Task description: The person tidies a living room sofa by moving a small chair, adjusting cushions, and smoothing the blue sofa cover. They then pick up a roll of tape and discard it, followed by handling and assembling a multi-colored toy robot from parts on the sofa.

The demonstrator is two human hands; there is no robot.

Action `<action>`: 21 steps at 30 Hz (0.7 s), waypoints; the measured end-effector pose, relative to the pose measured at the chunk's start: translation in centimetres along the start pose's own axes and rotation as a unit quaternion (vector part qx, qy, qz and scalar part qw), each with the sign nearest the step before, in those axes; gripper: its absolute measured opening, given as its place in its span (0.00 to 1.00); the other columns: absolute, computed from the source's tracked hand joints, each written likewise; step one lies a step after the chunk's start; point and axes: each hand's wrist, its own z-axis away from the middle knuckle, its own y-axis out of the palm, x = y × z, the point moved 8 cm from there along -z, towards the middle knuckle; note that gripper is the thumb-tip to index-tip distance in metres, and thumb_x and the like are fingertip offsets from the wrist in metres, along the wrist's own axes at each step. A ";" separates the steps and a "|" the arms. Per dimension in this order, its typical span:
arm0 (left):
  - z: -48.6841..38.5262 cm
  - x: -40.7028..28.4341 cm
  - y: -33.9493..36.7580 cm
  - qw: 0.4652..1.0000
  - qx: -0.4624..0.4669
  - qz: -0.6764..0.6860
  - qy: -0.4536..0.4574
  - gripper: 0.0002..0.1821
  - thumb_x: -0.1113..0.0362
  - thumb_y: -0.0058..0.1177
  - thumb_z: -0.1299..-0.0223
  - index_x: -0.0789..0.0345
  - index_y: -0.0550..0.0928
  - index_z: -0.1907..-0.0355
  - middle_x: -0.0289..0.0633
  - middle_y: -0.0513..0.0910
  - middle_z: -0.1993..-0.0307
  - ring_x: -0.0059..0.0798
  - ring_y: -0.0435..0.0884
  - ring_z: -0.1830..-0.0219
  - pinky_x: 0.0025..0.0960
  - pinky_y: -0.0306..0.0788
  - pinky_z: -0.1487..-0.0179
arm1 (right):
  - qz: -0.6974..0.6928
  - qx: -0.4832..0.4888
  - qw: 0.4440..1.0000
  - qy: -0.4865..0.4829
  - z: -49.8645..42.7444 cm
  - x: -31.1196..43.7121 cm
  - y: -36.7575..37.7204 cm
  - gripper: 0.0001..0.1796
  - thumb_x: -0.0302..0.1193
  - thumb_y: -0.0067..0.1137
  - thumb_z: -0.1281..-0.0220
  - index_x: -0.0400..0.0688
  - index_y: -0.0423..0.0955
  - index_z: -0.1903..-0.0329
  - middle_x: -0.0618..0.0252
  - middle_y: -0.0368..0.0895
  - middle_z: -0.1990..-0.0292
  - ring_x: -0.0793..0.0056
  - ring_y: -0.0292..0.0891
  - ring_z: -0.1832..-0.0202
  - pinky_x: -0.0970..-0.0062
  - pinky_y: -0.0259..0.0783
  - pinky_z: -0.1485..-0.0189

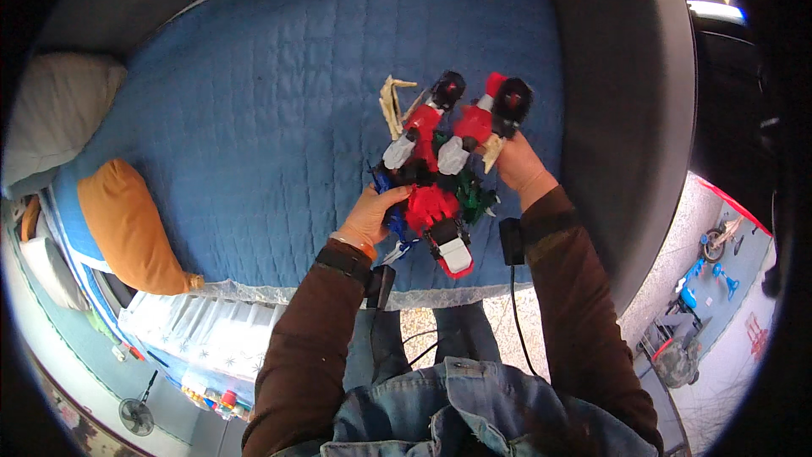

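A jointed toy robot figure (431, 206) in red, black, white, blue and green plastic is held over a blue quilted cover (266, 120). Its legs point away from me and its red and white end faces my body. My left hand (374, 212) grips the blue side part, thumb on top near the red middle. With my right hand (523, 168) I hold the lower right leg beside a black round foot (512, 99) and a cream spiked piece (492, 151); those fingers are partly hidden. Another cream spiked piece (392, 105) juts out by the left leg.
A dark padded rim (609, 108) curves around the far and right sides of the cover. At the left lie an orange cushion (136, 228) and a grey pillow (60, 111). Black cables (517, 317) hang by my arms. A fan (136, 416) stands lower left.
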 end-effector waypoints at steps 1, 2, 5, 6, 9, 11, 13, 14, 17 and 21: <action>0.6 0.1 0.1 0.999 -0.011 -0.029 -0.019 0.21 0.70 0.61 0.49 0.64 0.77 0.50 0.37 0.82 0.59 0.28 0.81 0.56 0.34 0.74 0.49 | -0.005 -0.003 1.000 0.019 0.0 -0.4 -0.1 0.21 0.32 0.54 0.38 0.40 0.70 0.43 0.66 0.78 0.55 0.78 0.74 0.54 0.77 0.68 0.49; 1.2 0.0 0.7 0.999 0.004 -0.048 -0.024 0.20 0.70 0.61 0.49 0.64 0.77 0.50 0.37 0.82 0.59 0.27 0.81 0.56 0.33 0.74 0.49 | -0.003 0.046 0.999 -0.030 0.9 0.5 0.6 0.20 0.29 0.54 0.38 0.41 0.71 0.44 0.69 0.76 0.52 0.78 0.71 0.52 0.74 0.68 0.52; 3.7 -0.6 3.3 0.993 0.057 -0.095 -0.027 0.20 0.70 0.61 0.50 0.65 0.77 0.51 0.36 0.82 0.60 0.25 0.80 0.58 0.31 0.74 0.50 | 0.086 0.123 0.989 0.013 3.2 1.4 2.2 0.28 0.29 0.58 0.41 0.43 0.64 0.37 0.63 0.74 0.47 0.74 0.70 0.47 0.73 0.65 0.44; 4.7 -1.0 4.4 0.991 0.070 -0.113 -0.027 0.20 0.70 0.62 0.50 0.65 0.78 0.52 0.36 0.82 0.60 0.24 0.80 0.59 0.30 0.74 0.50 | 0.004 0.160 0.986 -0.037 5.2 3.5 3.3 0.29 0.26 0.58 0.42 0.43 0.64 0.37 0.63 0.73 0.46 0.74 0.69 0.45 0.72 0.63 0.40; 8.8 -2.5 8.2 0.978 0.123 -0.167 -0.028 0.20 0.71 0.63 0.51 0.66 0.78 0.52 0.35 0.82 0.60 0.21 0.80 0.59 0.28 0.73 0.51 | -0.048 0.144 0.987 -0.054 9.4 8.5 5.6 0.37 0.22 0.65 0.51 0.41 0.60 0.35 0.64 0.73 0.46 0.74 0.69 0.44 0.72 0.64 0.41; 11.8 -3.3 10.5 0.974 0.134 -0.178 -0.039 0.20 0.70 0.63 0.51 0.66 0.78 0.53 0.34 0.82 0.61 0.20 0.79 0.60 0.26 0.73 0.52 | -0.021 0.100 0.988 -0.114 12.9 13.1 6.8 0.42 0.23 0.66 0.52 0.39 0.55 0.33 0.64 0.75 0.48 0.77 0.71 0.47 0.73 0.66 0.43; 14.4 -4.6 13.2 0.971 0.168 -0.172 -0.005 0.18 0.70 0.63 0.51 0.65 0.79 0.54 0.33 0.82 0.63 0.19 0.80 0.62 0.25 0.73 0.55 | 0.012 0.156 0.977 -0.142 15.6 17.4 9.3 0.43 0.24 0.65 0.50 0.40 0.53 0.32 0.64 0.75 0.49 0.77 0.71 0.48 0.74 0.66 0.43; 16.0 -5.1 14.1 0.967 0.185 -0.176 -0.006 0.18 0.71 0.63 0.51 0.66 0.79 0.55 0.33 0.82 0.63 0.19 0.80 0.63 0.24 0.73 0.56 | 0.024 0.137 0.977 -0.164 17.6 18.9 10.1 0.35 0.31 0.63 0.44 0.39 0.57 0.35 0.63 0.76 0.51 0.76 0.72 0.49 0.74 0.65 0.43; 20.3 -6.6 16.3 0.953 0.212 -0.214 0.005 0.20 0.71 0.63 0.52 0.66 0.77 0.53 0.31 0.80 0.61 0.17 0.77 0.61 0.24 0.71 0.52 | 0.047 0.117 0.979 -0.161 20.8 21.8 12.6 0.36 0.41 0.62 0.44 0.39 0.59 0.37 0.62 0.75 0.50 0.75 0.71 0.47 0.73 0.66 0.43; 24.6 -8.4 18.0 0.941 0.216 -0.260 -0.011 0.21 0.71 0.64 0.53 0.67 0.77 0.54 0.31 0.79 0.62 0.17 0.77 0.62 0.24 0.71 0.53 | 0.061 0.082 0.982 -0.159 23.8 24.2 14.8 0.41 0.54 0.61 0.46 0.38 0.60 0.40 0.62 0.72 0.49 0.74 0.71 0.46 0.71 0.66 0.43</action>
